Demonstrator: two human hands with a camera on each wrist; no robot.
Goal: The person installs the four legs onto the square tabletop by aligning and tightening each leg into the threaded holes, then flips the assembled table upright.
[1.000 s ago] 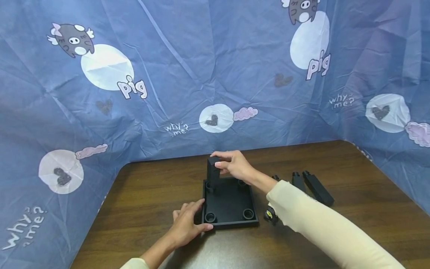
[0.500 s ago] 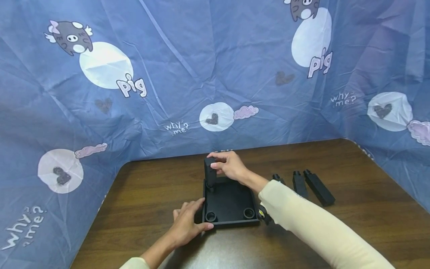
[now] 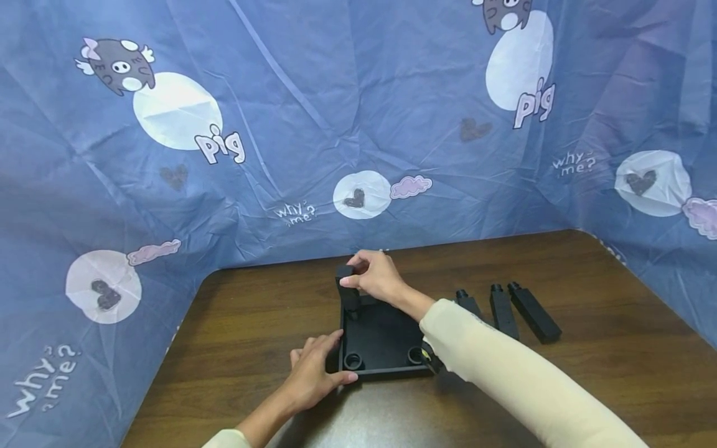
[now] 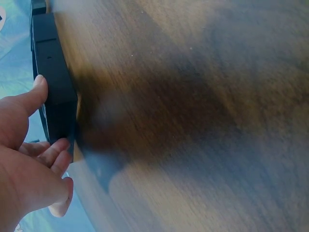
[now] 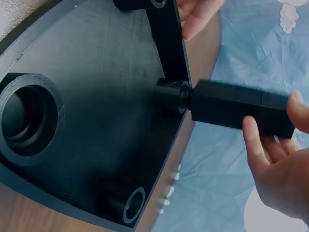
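Observation:
My right hand [image 3: 378,277] pinches the top of a black square-sided table leg [image 3: 350,298] between thumb and fingers. In the right wrist view the leg's [image 5: 231,104] narrow end meets the round socket [image 5: 169,94] at the far-left corner of a black rimmed tabletop [image 3: 383,339], which lies with its sockets facing up. The leg leans slightly left in the head view. My left hand [image 3: 313,370] holds the tabletop's near-left corner, thumb on the front edge and fingers along the left side. The left wrist view shows the tabletop's outer edge [image 4: 55,63] between thumb and fingers.
Several more black legs with necked ends, one of them [image 3: 534,311] the rightmost, lie on the wooden table [image 3: 263,311] to the right, partly behind my right sleeve [image 3: 504,367]. A blue printed cloth [image 3: 280,124] hangs behind the table and along its sides.
My right hand has shifted left with the leg, whose top now tips further left while its lower end stays at the far-left socket. My left hand stays on the corner.

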